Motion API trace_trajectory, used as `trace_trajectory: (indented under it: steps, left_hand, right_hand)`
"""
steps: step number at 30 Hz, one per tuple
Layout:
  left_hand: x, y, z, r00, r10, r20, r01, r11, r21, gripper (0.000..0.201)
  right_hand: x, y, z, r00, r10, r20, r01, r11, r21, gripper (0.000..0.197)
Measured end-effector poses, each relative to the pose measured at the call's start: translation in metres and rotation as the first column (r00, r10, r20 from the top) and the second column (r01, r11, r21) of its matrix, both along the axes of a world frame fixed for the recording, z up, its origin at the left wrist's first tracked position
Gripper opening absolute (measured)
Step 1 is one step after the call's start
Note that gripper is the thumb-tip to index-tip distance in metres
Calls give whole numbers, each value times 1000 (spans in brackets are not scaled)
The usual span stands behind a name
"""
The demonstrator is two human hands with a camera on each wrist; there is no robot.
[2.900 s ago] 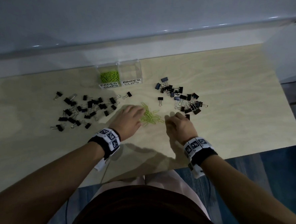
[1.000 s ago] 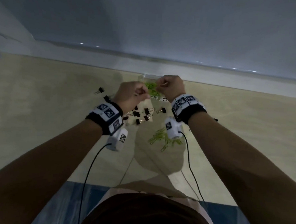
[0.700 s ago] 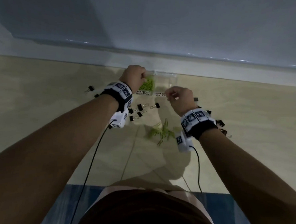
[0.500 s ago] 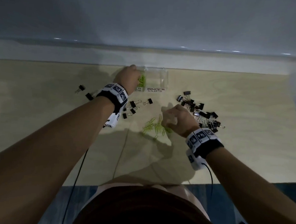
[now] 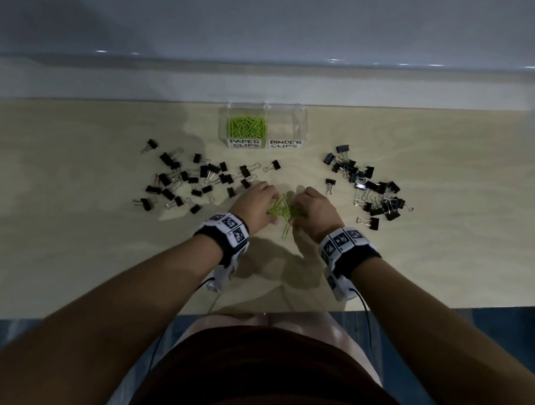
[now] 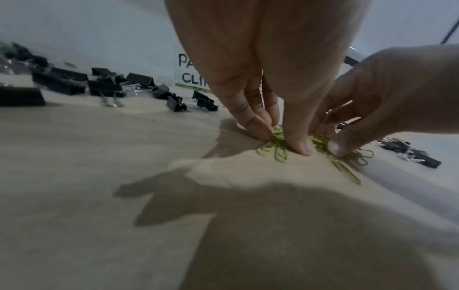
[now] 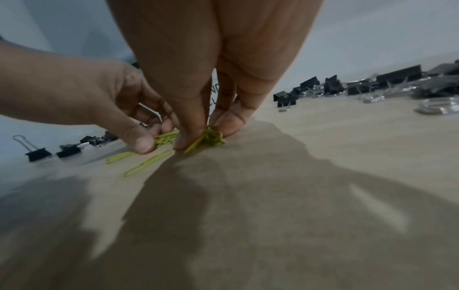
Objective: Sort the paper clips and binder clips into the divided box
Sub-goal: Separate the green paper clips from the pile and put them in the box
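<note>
The table point(image 5: 69, 252) is pale wood with a faint grain and a matt finish. The divided box point(image 5: 300, 126) is clear glossy plastic with white paper labels, while the binder clips point(image 5: 370, 190) show matt black bodies and shiny metal wire handles.

Right hand point(image 7: 211, 64) fingers point(image 7: 191, 135) round paper clips point(image 7: 211, 138)
</note>
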State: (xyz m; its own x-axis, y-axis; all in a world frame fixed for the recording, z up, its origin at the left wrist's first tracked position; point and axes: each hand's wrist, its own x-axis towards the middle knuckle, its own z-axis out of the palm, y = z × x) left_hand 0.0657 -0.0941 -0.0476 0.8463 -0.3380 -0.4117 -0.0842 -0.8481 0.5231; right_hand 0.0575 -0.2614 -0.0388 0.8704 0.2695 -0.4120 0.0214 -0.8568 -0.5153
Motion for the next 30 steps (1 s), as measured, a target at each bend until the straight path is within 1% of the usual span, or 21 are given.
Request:
trace_trajectory:
  steps: [2, 5, 10, 13, 15, 18, 21, 23, 25, 27, 30]
  left_hand:
    - [3, -3, -3, 998, 58, -10, -58, 998, -24, 36]
    - [8, -5, -4, 998, 58, -6, -58, 998, -4, 22]
    - [13, -6, -4, 999, -49, 11, 48, 995, 82, 12]
    - [13, 0, -2, 998, -53, 27, 51, 997, 66, 12]
    - [12, 7, 2, 1000, -9, 25, 9, 1000, 2, 10]
    - [17, 22, 14, 994, 99, 39, -92, 984, -156, 9]
    - [37, 40, 32, 963, 253, 95, -223, 942, -252, 10]
    - [59, 50, 42, 922, 360, 144, -316, 913, -258, 12]
    - [82, 58, 47, 880, 441, 179, -393, 886, -246, 14]
    - [100, 62, 50, 857, 475, 203, -432, 874, -221, 13]
    - [117, 59, 50, 867, 442, 228, -421, 897, -135, 8]
  right_hand:
    - [2, 2, 2, 1000, 29, -6, -29, 999, -14, 26]
    - [3, 3, 6, 997, 75, 20, -74, 996, -40, 16]
    - [7, -1, 4, 996, 74, 40, -71, 995, -65, 10]
    - [11, -8, 1, 999, 24, 36, -23, 998, -52, 9]
    - [14, -12, 1, 999, -44, 21, 45, 999, -24, 7]
    - [19, -17, 4, 990, -142, -22, 143, 989, 28, 7]
    - [32, -13, 14, 968, -236, -81, 246, 955, 167, 20]
    - [49, -2, 25, 964, -257, -65, 265, 929, 259, 26]
    - [72, 16, 37, 961, -276, -19, 267, 909, 321, 21]
    - [100, 39, 46, 959, -275, 70, 241, 918, 314, 13]
    - [131, 73, 55, 954, -232, 191, 191, 959, 211, 9]
